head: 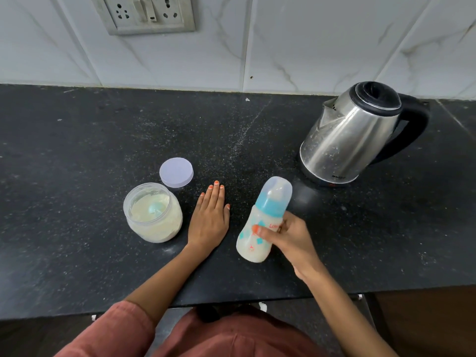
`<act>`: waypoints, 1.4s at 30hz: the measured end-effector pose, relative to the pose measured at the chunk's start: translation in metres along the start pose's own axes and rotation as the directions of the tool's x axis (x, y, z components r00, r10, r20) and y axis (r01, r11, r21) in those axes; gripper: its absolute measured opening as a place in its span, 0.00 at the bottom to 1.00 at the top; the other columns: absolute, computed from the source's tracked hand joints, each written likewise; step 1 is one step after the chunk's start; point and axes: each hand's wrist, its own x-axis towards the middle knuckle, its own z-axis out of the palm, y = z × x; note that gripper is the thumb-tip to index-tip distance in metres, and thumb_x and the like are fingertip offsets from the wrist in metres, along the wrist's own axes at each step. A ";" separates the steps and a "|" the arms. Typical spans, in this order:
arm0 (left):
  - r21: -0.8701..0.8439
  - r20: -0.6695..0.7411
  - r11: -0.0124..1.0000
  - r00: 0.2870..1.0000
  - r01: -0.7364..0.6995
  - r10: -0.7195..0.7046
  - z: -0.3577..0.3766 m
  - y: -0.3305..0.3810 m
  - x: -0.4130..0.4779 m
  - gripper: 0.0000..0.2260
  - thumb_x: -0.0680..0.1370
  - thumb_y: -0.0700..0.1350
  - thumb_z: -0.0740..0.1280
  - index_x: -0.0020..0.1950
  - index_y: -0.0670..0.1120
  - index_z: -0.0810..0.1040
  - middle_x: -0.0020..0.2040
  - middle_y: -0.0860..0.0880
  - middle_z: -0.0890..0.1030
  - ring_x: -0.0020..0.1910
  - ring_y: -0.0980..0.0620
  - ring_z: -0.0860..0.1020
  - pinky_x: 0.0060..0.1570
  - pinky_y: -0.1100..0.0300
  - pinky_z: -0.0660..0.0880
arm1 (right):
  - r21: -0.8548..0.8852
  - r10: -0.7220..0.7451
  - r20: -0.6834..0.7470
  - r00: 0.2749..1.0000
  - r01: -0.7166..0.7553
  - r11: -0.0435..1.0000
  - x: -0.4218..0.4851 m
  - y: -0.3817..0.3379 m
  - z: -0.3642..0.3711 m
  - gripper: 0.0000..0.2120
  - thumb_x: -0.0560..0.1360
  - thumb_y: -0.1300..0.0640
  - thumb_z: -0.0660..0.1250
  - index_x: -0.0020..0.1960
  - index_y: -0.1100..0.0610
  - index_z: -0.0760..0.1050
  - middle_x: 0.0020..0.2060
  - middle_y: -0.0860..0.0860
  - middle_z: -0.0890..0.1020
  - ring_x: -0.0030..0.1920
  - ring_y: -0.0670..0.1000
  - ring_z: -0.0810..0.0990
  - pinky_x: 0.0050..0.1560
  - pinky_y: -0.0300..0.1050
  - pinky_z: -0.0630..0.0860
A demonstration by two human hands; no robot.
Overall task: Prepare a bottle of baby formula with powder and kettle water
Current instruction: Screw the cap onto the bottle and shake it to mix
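On dark table (77,150): right hand (288,238) grips capped, milky bottle (260,225), tilted; left hand (210,217) flat, released. Powder jar (153,212) open beside; loose cap risks leak when shaken.

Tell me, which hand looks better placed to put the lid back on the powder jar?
Probably the left hand: it lies flat and empty on the counter, right beside the open jar and near the lid. The right hand is busy holding the bottle.
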 end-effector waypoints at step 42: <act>0.011 -0.007 1.000 1.000 -0.004 0.004 0.001 0.000 -0.001 0.30 0.76 0.53 0.38 0.73 0.39 0.56 0.74 0.42 0.58 0.73 0.45 0.56 0.70 0.55 0.48 | 0.443 0.015 -0.304 0.952 0.128 0.887 0.016 -0.012 0.004 0.10 0.73 0.62 0.66 0.52 0.51 0.74 0.49 0.49 0.80 0.51 0.47 0.79 0.55 0.46 0.76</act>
